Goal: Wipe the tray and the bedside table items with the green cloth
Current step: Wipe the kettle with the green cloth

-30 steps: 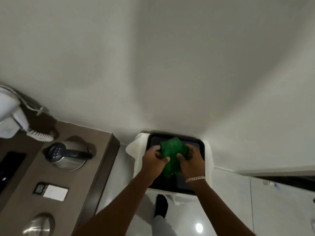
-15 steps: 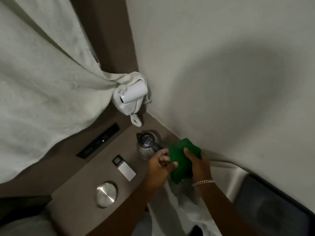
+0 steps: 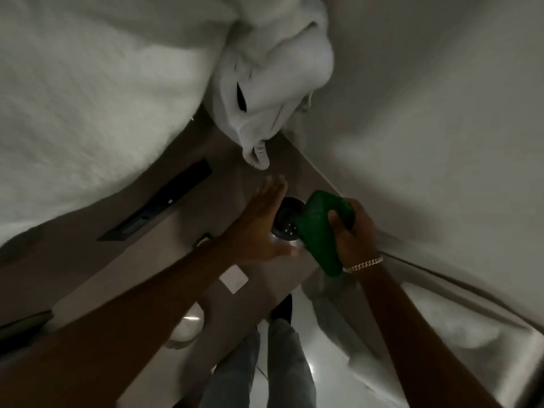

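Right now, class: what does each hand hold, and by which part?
The right hand grips the bunched green cloth around its middle. The left hand is open, holding nothing.

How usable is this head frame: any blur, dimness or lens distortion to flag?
Head view: dim overall; the left hand is smeared by motion blur, and the kettle beneath it is soft; the green cloth in the right hand still reads clearly; wide-angle bending curves the bedside table edges.

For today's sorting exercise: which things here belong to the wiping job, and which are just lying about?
Job: green cloth in right hand; kettle; white card; round metal lid; left hand.
Lying about: curtain; wall phone; black panel.
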